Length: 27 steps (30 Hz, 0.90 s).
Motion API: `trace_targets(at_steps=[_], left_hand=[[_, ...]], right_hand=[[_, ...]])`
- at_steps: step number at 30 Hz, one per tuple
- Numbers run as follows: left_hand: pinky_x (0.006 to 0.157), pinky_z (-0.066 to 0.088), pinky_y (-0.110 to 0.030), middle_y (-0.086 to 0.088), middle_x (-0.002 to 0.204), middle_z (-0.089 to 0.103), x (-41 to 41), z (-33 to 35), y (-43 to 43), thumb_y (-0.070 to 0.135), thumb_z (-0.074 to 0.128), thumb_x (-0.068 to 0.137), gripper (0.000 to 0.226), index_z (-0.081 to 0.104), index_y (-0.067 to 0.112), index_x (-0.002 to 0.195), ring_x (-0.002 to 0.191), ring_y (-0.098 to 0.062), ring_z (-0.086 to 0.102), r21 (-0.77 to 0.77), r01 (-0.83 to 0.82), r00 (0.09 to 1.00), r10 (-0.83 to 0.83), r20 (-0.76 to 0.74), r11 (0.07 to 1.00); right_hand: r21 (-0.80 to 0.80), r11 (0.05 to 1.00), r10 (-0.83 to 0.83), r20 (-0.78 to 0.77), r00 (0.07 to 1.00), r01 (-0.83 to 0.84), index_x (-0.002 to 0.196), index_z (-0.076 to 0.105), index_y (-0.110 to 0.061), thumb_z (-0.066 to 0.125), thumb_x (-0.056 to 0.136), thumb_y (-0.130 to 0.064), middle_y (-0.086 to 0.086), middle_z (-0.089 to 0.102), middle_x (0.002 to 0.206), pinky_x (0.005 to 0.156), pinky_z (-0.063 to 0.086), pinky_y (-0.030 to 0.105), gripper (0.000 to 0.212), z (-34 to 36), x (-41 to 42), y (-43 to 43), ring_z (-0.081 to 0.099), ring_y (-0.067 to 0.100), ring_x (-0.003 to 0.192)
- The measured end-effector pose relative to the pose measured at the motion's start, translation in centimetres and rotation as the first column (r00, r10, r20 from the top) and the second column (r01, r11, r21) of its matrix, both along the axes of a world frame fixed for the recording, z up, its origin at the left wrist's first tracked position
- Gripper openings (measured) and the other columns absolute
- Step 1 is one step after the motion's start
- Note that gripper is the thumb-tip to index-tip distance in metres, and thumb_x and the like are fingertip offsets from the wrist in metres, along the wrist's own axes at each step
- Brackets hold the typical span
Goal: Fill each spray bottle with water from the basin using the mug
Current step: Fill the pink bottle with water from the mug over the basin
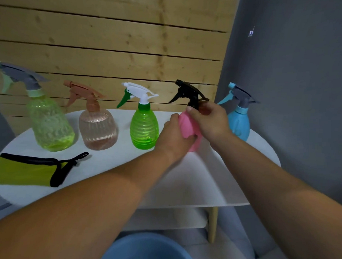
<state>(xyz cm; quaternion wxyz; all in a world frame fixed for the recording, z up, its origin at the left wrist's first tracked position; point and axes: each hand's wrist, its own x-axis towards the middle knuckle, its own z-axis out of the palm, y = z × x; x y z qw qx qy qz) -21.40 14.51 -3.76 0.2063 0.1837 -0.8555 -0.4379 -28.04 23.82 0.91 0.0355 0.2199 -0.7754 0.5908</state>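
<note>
Fourth in the row of five on the white table (109, 165), between the green ribbed bottle (144, 128) and the blue bottle (238, 122): the pink spray bottle (188, 126), upright. Left hand (174, 133) clamped round its body; right hand (209, 119) closed on the neck just under the black trigger head (187, 93) (probably a twist at the collar, though which way cannot be told). Likely light, thin plastic, smooth and a bit slippery when wet. Best held low on the belly, firmly but without squeezing. Blue basin (149, 249) below, near the table's front edge. No mug in view.
</note>
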Motion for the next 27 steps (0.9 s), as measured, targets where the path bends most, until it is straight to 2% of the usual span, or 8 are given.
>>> trace_targets(at_steps=[6, 10, 13, 16, 19, 22, 24, 27], left_hand=[[0.088, 0.055, -0.049, -0.008, 0.121, 0.059, 1.9, -0.1, 1.1, 0.043, 0.079, 0.073, 0.071, 0.046, 0.021, 0.132, 0.106, -0.031, 0.063, 0.000, -0.004, 0.996, 0.004, -0.087, 1.000], [0.088, 0.054, -0.044, -0.008, 0.122, 0.054, 5.5, 0.7, 1.8, 0.038, 0.078, 0.079, 0.066, 0.045, 0.019, 0.134, 0.109, -0.030, 0.059, -0.041, 0.037, 0.993, -0.041, -0.113, 0.998], [0.089, 0.055, -0.048, -0.004, 0.127, 0.052, 9.3, 1.5, 2.8, 0.056, 0.070, 0.075, 0.077, 0.040, 0.023, 0.138, 0.112, -0.028, 0.058, -0.060, 0.068, 0.995, -0.072, -0.073, 0.996], [0.092, 0.054, -0.048, -0.001, 0.135, 0.048, 13.1, 2.0, 3.7, 0.063, 0.078, 0.074, 0.098, 0.028, 0.028, 0.150, 0.118, -0.025, 0.054, -0.110, 0.028, 1.000, -0.026, 0.017, 0.994], [0.091, 0.055, -0.047, -0.001, 0.127, 0.050, 17.1, 2.7, 4.0, 0.060, 0.080, 0.076, 0.090, 0.033, 0.030, 0.146, 0.114, -0.026, 0.056, -0.139, 0.024, 0.999, -0.019, 0.040, 0.990], [0.092, 0.054, -0.046, -0.001, 0.123, 0.051, 20.4, 3.5, 4.0, 0.058, 0.079, 0.076, 0.086, 0.034, 0.032, 0.145, 0.112, -0.026, 0.058, -0.152, 0.034, 0.992, -0.015, 0.125, 0.988], [0.091, 0.054, -0.045, 0.001, 0.122, 0.052, 22.3, 3.9, 3.8, 0.059, 0.079, 0.074, 0.087, 0.034, 0.035, 0.145, 0.110, -0.025, 0.058, -0.160, 0.036, 0.989, -0.012, 0.145, 0.987], [0.086, 0.056, -0.043, 0.005, 0.116, 0.052, 24.5, 4.4, 3.4, 0.059, 0.079, 0.072, 0.079, 0.039, 0.040, 0.137, 0.104, -0.022, 0.059, -0.159, 0.035, 0.989, -0.011, 0.151, 0.987]], right_hand=[[-0.011, 1.000, -0.005, -0.041, 0.999, 0.004, 0.099, 0.072, -0.015, 0.075, 0.085, -0.031, -0.006, 0.071, 0.090, 0.088, 0.055, 0.035, 0.021, 0.7, 1.7, 1.3, 0.066, 0.011, 0.090], [-0.033, 0.999, 0.026, -0.018, 0.999, -0.027, 0.090, 0.069, -0.024, 0.074, 0.085, -0.032, -0.014, 0.069, 0.084, 0.079, 0.053, 0.024, 0.011, 2.1, 5.0, 2.7, 0.063, -0.001, 0.081], [-0.079, 0.995, 0.058, 0.069, 0.996, -0.053, 0.085, 0.068, -0.024, 0.075, 0.085, -0.033, -0.011, 0.067, 0.082, 0.073, 0.050, 0.020, 0.011, 3.0, 8.1, 3.3, 0.061, -0.001, 0.076], [-0.100, 0.992, 0.090, 0.164, 0.982, -0.074, 0.091, 0.072, -0.014, 0.075, 0.084, -0.034, -0.004, 0.069, 0.082, 0.074, 0.050, 0.028, 0.021, 3.3, 11.3, 3.4, 0.063, 0.011, 0.077], [-0.151, 0.985, 0.120, 0.269, 0.956, -0.081, 0.086, 0.073, -0.014, 0.076, 0.084, -0.033, -0.003, 0.069, 0.076, 0.065, 0.047, 0.028, 0.020, 2.9, 14.5, 3.5, 0.062, 0.013, 0.072], [-0.167, 0.981, 0.150, 0.329, 0.932, -0.099, 0.072, 0.069, -0.015, 0.074, 0.086, -0.028, -0.006, 0.062, 0.061, 0.054, 0.042, 0.020, 0.020, 2.8, 17.3, 4.0, 0.055, 0.008, 0.058], [-0.174, 0.977, 0.180, 0.350, 0.919, -0.125, 0.070, 0.068, -0.014, 0.073, 0.087, -0.027, -0.007, 0.059, 0.057, 0.049, 0.040, 0.017, 0.022, 2.9, 18.8, 4.3, 0.052, 0.005, 0.052], [-0.180, 0.968, 0.237, 0.404, 0.883, -0.177, 0.072, 0.070, -0.013, 0.074, 0.086, -0.030, -0.004, 0.061, 0.063, 0.059, 0.047, 0.026, 0.022, 2.9, 20.4, 4.5, 0.055, 0.011, 0.061]])
